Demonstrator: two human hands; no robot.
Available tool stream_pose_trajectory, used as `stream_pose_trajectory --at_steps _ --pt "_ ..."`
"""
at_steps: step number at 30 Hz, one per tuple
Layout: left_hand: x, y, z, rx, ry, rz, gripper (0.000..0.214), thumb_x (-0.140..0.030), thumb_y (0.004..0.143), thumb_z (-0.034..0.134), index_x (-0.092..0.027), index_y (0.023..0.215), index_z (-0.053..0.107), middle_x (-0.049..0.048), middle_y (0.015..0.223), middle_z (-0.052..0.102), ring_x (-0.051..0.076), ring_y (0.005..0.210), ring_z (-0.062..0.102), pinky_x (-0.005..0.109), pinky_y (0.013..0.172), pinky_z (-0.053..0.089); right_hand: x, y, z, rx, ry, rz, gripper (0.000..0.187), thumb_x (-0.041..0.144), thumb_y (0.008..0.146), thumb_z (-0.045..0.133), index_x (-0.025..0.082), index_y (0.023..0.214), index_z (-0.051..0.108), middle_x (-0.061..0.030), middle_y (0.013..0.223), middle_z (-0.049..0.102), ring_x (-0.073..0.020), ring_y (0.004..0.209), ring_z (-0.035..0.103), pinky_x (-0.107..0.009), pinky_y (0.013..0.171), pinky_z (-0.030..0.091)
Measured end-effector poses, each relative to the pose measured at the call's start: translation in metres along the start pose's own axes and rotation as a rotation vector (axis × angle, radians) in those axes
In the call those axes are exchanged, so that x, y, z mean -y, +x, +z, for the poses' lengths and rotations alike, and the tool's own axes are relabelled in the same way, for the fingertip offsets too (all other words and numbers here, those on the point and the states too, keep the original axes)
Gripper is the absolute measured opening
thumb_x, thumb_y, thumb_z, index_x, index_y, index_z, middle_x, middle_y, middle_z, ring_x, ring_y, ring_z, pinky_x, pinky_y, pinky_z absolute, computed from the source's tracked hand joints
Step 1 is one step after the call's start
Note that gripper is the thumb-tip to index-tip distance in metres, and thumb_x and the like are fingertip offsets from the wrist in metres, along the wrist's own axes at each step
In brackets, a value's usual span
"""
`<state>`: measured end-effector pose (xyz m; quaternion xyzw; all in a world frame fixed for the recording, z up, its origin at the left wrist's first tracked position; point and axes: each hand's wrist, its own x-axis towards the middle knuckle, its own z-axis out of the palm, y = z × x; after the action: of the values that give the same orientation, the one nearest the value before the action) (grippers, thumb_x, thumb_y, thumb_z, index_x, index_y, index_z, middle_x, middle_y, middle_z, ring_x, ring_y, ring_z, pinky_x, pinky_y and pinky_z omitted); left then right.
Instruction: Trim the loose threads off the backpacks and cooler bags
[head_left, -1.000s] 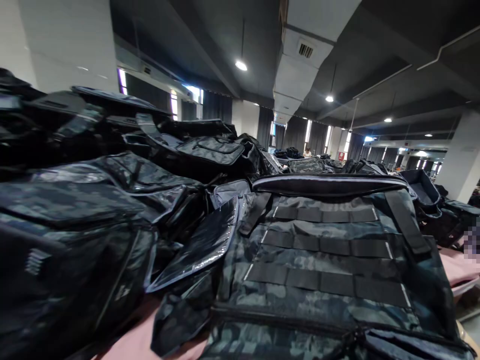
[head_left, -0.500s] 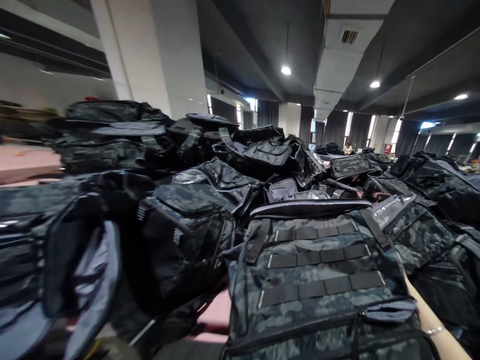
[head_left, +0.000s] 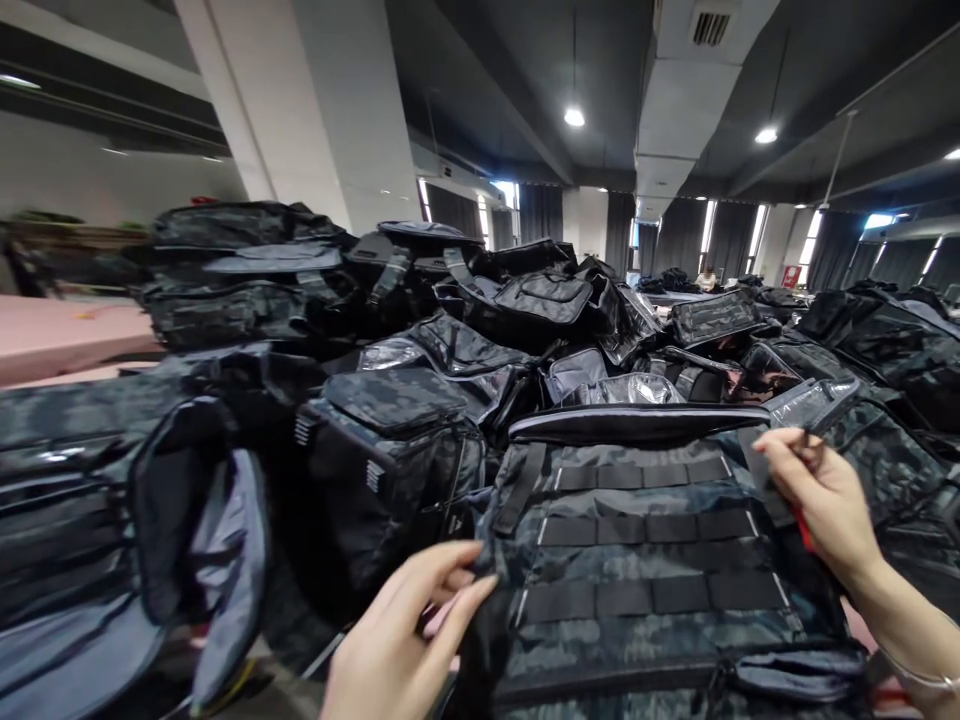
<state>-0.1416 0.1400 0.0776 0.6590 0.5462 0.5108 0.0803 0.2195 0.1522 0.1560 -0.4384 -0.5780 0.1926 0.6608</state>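
Note:
A dark camouflage backpack with rows of black webbing lies face up right in front of me. My left hand pinches the bag's left edge, thumb and fingers closed on the fabric. My right hand is at the bag's upper right corner, fingers curled round a thin tool with a red handle and touching the black side strap.
Several more camouflage backpacks are heaped on pink-covered tables: one stands beside the bag on the left, an open one gapes at the far left, others fill the right. A white pillar rises behind the pile.
The view swung left and then steadied. Both hands have come into view: the left has taken hold of the bag's left edge and the right has risen to its upper right corner.

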Motion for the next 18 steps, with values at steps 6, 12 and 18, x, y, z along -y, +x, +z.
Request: stream_pose_trajectory --at_steps 6,12,18 --pt "-0.003 0.041 0.029 -0.058 0.121 0.176 0.039 -0.056 0.074 0.055 -0.022 0.092 0.059 0.0008 0.068 0.056 0.019 0.067 0.059 0.029 0.064 0.050 0.045 0.001 0.053 0.570 -0.202 -0.001 0.013 0.014 0.076 0.052 0.019 0.085 0.060 0.0017 0.072 0.058 -0.0108 0.063 0.049 -0.020 0.058 0.040" --pt "-0.004 0.041 0.024 -0.016 0.007 0.090 0.029 -0.043 0.062 0.070 -0.025 0.085 0.068 0.0034 0.073 0.065 0.017 0.057 0.056 0.026 0.063 0.045 0.041 -0.006 0.113 0.831 -0.272 0.032 0.012 0.011 0.072 0.056 0.020 0.078 0.061 0.0040 0.069 0.060 -0.0108 0.062 0.051 -0.020 0.056 0.036" --pt "-0.004 0.039 0.022 -0.006 0.060 0.191 0.017 -0.035 0.072 0.062 -0.024 0.082 0.070 0.0066 0.082 0.069 0.021 0.070 0.061 0.027 0.077 0.044 -0.007 -0.012 0.139 0.848 -0.379 0.067 0.006 0.016 0.075 0.059 0.019 0.077 0.064 0.0028 0.067 0.059 -0.0117 0.062 0.049 -0.022 0.056 0.033"
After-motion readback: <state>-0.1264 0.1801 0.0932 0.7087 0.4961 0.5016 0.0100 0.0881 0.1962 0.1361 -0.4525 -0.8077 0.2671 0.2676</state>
